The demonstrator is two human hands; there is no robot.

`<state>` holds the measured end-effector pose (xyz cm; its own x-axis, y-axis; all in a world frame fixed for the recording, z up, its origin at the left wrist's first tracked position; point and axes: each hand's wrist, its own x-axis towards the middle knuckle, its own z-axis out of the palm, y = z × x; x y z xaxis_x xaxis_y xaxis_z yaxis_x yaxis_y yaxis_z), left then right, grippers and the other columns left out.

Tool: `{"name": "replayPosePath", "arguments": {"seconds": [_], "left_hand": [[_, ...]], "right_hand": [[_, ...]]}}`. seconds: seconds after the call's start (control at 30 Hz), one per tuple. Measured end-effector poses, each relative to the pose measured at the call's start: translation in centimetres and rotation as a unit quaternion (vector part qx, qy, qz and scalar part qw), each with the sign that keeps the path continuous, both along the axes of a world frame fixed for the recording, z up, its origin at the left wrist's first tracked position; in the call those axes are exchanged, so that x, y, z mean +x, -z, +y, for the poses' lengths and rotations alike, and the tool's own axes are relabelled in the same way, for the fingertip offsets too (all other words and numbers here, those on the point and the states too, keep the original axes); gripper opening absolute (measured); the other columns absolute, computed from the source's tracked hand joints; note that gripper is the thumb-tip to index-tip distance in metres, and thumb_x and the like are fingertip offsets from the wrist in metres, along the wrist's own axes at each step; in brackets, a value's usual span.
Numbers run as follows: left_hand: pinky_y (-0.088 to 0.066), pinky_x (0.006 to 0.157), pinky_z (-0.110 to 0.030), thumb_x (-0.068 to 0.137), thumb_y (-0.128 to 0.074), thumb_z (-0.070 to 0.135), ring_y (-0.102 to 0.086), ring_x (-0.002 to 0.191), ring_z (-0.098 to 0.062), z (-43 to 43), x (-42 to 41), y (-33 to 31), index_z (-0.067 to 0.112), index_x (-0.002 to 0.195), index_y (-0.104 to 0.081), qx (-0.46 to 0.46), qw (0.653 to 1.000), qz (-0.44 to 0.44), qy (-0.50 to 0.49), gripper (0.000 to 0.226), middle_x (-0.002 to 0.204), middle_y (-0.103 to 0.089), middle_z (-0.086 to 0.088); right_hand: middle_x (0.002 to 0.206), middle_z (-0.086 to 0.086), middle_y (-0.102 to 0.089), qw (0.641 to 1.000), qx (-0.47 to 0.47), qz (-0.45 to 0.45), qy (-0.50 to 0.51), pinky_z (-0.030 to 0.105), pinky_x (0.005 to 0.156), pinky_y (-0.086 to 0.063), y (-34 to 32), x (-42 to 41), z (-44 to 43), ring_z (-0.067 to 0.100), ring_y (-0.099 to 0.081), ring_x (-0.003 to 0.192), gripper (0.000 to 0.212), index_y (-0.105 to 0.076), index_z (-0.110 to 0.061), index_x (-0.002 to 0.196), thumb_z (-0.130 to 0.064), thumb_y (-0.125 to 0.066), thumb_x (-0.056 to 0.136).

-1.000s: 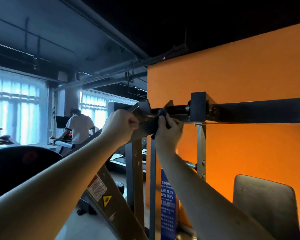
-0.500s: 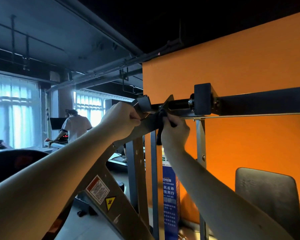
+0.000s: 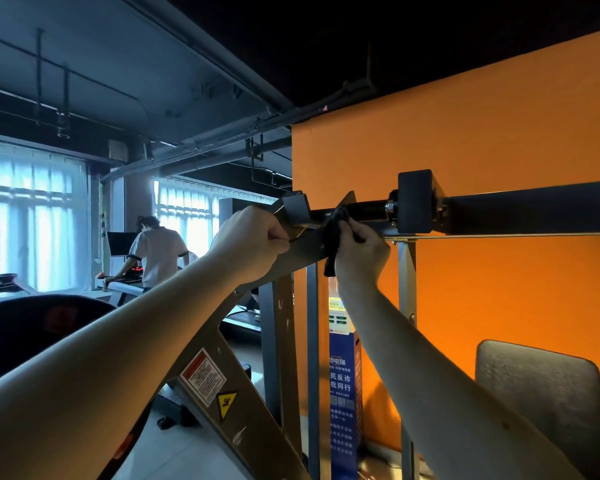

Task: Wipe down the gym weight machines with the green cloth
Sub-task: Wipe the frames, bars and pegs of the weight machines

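Orange wall stands close behind the crossbar. Both arms reach up: left hand curls round the slanted beam; right hand pinches the cloth, dark here, against the beam's upper end. Open floor lies leftward.

"民反诈 我同行" on blue banner

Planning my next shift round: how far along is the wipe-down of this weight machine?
Done: nothing can be told as finished. In hand: right hand holds the cloth at the top joint while left hand grips the slanted arm. Left, apparently: the long black bar, the uprights, the seat pad.
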<state>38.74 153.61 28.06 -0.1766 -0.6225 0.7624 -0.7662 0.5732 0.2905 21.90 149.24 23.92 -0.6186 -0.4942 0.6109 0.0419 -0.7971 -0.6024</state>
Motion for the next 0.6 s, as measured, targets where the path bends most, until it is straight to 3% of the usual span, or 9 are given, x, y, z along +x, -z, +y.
{"name": "replayPosePath", "arguments": {"seconds": [0.1,0.23,0.37,0.47,0.53,0.6], "left_hand": [[-0.041,0.059,-0.022,0.094,-0.070,0.025,-0.060,0.075,-0.003,-0.3,0.0,0.2,0.028,0.088,-0.076,-0.003,1.000,0.003,-0.002,0.009,0.086,-0.066,0.015],[-0.043,0.064,-0.023,0.093,-0.071,0.025,-0.059,0.080,-0.004,-0.2,0.2,0.3,0.030,0.086,-0.074,-0.006,1.000,-0.002,0.000,0.010,0.087,-0.066,0.014],[-0.044,0.066,-0.018,0.094,-0.070,0.021,-0.058,0.081,-0.002,-0.1,0.4,0.5,0.025,0.090,-0.075,-0.014,1.000,0.015,0.011,0.008,0.088,-0.063,0.015],[-0.045,0.066,-0.021,0.095,-0.069,0.019,-0.059,0.081,-0.003,-0.1,0.1,0.6,0.026,0.088,-0.074,-0.015,1.000,0.013,0.011,0.011,0.084,-0.062,0.017],[-0.049,0.071,-0.027,0.094,-0.070,0.019,-0.061,0.082,-0.006,-0.2,0.0,0.6,0.026,0.086,-0.074,-0.018,1.000,0.011,0.006,0.012,0.085,-0.063,0.015],[-0.051,0.076,-0.031,0.094,-0.071,0.020,-0.061,0.083,-0.009,-0.2,0.1,0.6,0.029,0.082,-0.073,-0.024,1.000,0.011,-0.001,0.015,0.087,-0.063,0.014]], "right_hand": [[0.106,-0.013,-0.059,0.994,-0.046,0.056,0.081,0.020,0.082,-0.055,3.5,2.5,1.0,0.007,-0.062,0.101,0.016,-0.068,-0.026,0.097,-0.012,-0.072,0.092],[0.106,-0.008,-0.055,0.982,-0.076,0.150,0.087,0.024,0.083,-0.054,5.4,3.6,0.9,0.012,-0.059,0.101,0.026,-0.065,-0.027,0.090,-0.004,-0.077,0.084],[0.108,-0.003,-0.060,0.985,-0.078,0.091,0.121,0.018,0.081,-0.053,2.9,1.5,0.0,0.007,-0.060,0.101,0.018,-0.066,-0.021,0.093,-0.007,-0.075,0.087],[0.110,0.001,-0.063,0.992,-0.044,0.014,0.118,0.030,0.087,-0.059,1.8,0.6,-0.9,0.011,-0.063,0.104,0.017,-0.066,-0.027,0.091,-0.011,-0.073,0.089],[0.105,-0.007,-0.059,0.986,-0.070,0.038,0.149,0.027,0.084,-0.056,3.1,2.0,-0.4,0.007,-0.060,0.099,0.028,-0.061,-0.032,0.087,-0.007,-0.074,0.088],[0.103,-0.014,-0.054,0.978,-0.089,0.121,0.148,0.022,0.083,-0.051,5.6,3.8,0.6,0.005,-0.057,0.097,0.032,-0.059,-0.030,0.087,-0.003,-0.075,0.085]]}}
